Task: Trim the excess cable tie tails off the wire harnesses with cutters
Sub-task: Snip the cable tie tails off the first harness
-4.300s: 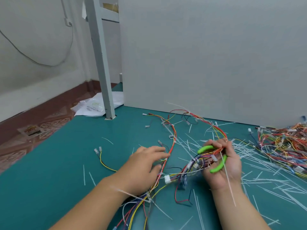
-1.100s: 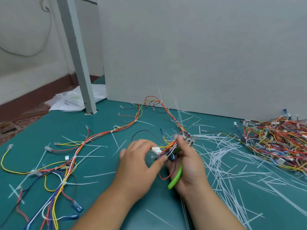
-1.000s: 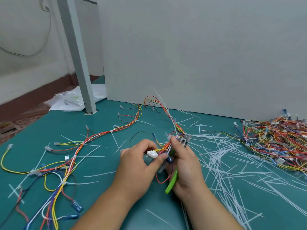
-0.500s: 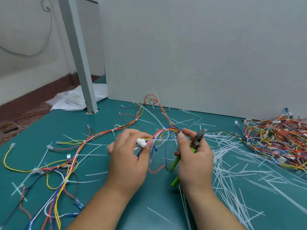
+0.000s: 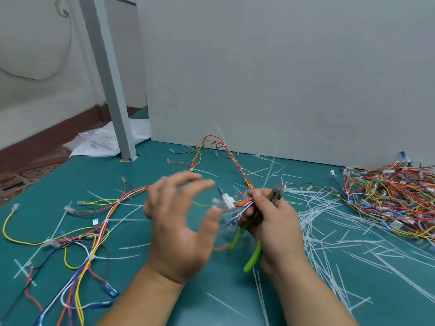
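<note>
A multicoloured wire harness [image 5: 117,203] with white plastic connectors is laid across the teal table top [image 5: 58,175], from the near left corner up to a loop beside the pale grey upright panel [image 5: 282,78] and back down into the right hand [image 5: 277,222]. Its end, by a white block connector [image 5: 227,200], is pinched under the right thumb. The green-handled metal cutters [image 5: 253,256] are gripped in the curled fingers of the same hand, with the handles pointed down at the table and the steel head shown above the knuckles. Whether the blades are apart or together cannot be told, as the head is blurred. The left hand [image 5: 181,220] is held above the table just left of the connector, fingers spread, with nothing in it. It is smeared by blur. A thin white cable tie tail [image 5: 219,131] is seen standing up from the far loop. Cut white tie tails [image 5: 329,231] are strewn over the table right of the hands, and a heap of multicoloured harnesses [image 5: 388,203] is piled at the right edge. A grey square post [image 5: 106,78] is seen at the far left, with a white plastic bag [image 5: 98,143] beside its foot.
</note>
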### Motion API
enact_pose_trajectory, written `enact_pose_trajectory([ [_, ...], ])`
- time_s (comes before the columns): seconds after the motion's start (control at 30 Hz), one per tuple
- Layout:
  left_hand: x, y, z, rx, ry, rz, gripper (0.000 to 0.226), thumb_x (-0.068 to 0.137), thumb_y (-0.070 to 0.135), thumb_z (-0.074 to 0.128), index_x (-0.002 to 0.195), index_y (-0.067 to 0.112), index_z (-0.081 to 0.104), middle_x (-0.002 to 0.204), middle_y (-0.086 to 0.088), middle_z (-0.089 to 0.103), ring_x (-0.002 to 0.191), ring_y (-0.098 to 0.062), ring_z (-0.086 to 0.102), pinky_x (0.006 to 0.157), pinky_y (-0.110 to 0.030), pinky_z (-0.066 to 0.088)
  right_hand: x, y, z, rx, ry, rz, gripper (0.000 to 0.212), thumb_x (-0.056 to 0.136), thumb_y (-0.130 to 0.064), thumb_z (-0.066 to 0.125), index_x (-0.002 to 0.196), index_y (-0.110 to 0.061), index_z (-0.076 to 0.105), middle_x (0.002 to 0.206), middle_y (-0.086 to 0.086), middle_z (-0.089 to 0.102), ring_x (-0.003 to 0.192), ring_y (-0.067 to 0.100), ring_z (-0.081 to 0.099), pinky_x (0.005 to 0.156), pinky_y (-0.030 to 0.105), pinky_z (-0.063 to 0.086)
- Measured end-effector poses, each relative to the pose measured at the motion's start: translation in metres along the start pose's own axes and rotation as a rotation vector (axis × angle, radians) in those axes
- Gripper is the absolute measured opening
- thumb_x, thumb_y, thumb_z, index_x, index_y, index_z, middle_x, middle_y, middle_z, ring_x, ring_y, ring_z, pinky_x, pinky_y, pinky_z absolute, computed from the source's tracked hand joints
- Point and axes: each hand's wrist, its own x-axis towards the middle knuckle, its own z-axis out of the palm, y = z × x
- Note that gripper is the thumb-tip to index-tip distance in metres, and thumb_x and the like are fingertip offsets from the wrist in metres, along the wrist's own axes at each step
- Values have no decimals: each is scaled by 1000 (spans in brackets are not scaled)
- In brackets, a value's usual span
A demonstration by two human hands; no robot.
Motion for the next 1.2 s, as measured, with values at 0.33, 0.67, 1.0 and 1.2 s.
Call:
enact_pose_trajectory([
  [0.33,3,-11,7,-256,40,-631,52,88,32,53,139,29,52,143,9,44,127,-3,49,106,-31,44,11,-12,-4,766,-48,184,22,85,-16,62,66,-13,73,66,-2,61,55,12,63,56,29,58],
  [0.67,-3,11,21,-642,-433,-571,22,95,28,57,104,28,77,107,14,77,104,0,69,86,-11,48,0,6,13,380,-133,154,18,103,-4,48,100,-8,66,66,7,60,58,15,61,59,32,59],
  [1.0,-4,8,21,-797,-293,-630,36,93,0,65,124,19,66,118,-3,75,105,-13,73,84,-16,54,1,3,15,590,-159,338,13,90,-18,63,96,-10,71,65,3,61,56,14,63,57,29,59],
  [1.2,-5,6,24,-855,-233,-680,37,77,24,82,110,10,74,107,-10,77,96,-19,75,80,-25,58,2,5,14,564,-184,345,15,95,-20,61,101,-9,70,67,3,59,58,14,61,62,30,59],
])
